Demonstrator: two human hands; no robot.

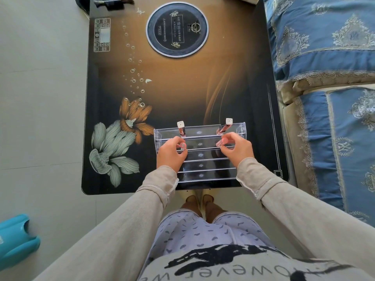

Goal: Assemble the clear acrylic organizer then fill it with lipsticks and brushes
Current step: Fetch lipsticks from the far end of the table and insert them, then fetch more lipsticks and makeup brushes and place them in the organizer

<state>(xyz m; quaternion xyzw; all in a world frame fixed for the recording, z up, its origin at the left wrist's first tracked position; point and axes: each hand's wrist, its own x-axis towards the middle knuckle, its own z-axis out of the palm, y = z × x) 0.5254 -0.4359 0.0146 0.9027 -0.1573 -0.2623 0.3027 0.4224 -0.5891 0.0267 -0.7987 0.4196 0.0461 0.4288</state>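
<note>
Two lipsticks are pinched over the second tier of the clear organizer (199,153): one (183,146) by the narrowed fingertips of the left hand (171,153), one (223,141) by the right hand (237,148). Two more (181,128) (226,125) stand at 12 o'clock from the hands, in the back tier.

Acrylic organizer (199,155) at the near edge of the table (182,94), its tiers stepping away from the viewer. Two lipsticks (181,128) (225,126) upright in the farthest tier, left and right. Brushes (113,2) at the far left corner. Bed (324,78) right of the table.
</note>
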